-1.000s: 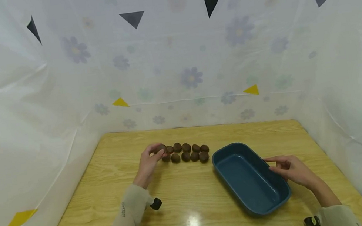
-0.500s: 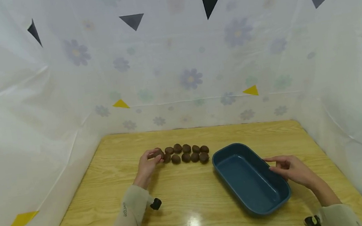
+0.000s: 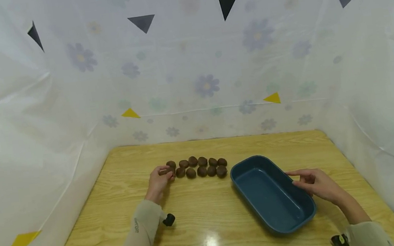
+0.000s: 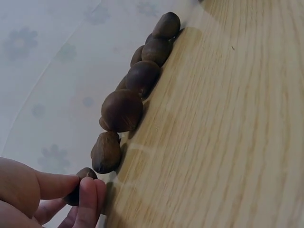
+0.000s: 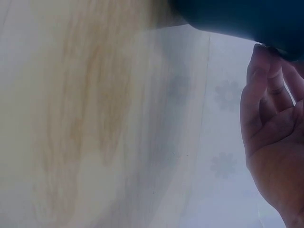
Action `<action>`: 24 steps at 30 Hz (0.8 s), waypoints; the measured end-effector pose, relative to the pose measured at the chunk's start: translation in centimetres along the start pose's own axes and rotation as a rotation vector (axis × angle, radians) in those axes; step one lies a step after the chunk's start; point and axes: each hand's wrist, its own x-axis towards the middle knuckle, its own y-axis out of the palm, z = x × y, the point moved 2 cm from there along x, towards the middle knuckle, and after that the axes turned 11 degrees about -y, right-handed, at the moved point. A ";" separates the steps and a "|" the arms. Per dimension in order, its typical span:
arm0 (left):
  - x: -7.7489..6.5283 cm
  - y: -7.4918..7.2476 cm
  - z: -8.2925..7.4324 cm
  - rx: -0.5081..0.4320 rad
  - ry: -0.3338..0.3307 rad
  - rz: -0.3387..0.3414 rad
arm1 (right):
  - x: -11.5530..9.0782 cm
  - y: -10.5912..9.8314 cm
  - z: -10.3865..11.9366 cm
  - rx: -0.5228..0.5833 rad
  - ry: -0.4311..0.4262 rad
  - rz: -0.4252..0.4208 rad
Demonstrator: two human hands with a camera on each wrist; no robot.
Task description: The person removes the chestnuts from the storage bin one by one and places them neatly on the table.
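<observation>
Brown chestnuts (image 3: 202, 171) lie in two rows on the wooden table in the head view. At the left end of the front row, my left hand (image 3: 157, 183) pinches a chestnut (image 4: 87, 174) between thumb and fingers, low by the tabletop. The left wrist view shows the front row (image 4: 122, 110) running away from these fingertips, the nearest chestnut a small gap off. A dark blue rectangular basin (image 3: 247, 198) stands right of the rows. My right hand (image 3: 319, 185) holds its right rim, thumb at the inner edge; fingers touch the outside in the right wrist view.
The wooden table (image 3: 194, 228) carries the chestnuts and basin. White flower-patterned sheeting (image 3: 189, 59) encloses the back and sides, with black and yellow triangles on it. Bare tabletop lies in front of the chestnuts.
My left hand has moved slightly left and toward me. A chestnut now stands at the back row's left end, released, and the hand pinches one at the front row's end. The right hand stays.
</observation>
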 end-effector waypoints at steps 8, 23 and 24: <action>0.1 0.1 0.4 0.045 -0.002 0.028 | 0.0 0.0 -0.1 -0.003 0.008 0.000; 0.4 0.2 0.5 0.011 0.009 -0.001 | -0.1 0.0 -0.2 -0.014 0.025 -0.010; 0.4 0.2 0.5 0.013 0.008 0.000 | -0.1 0.0 -0.2 -0.015 0.030 -0.012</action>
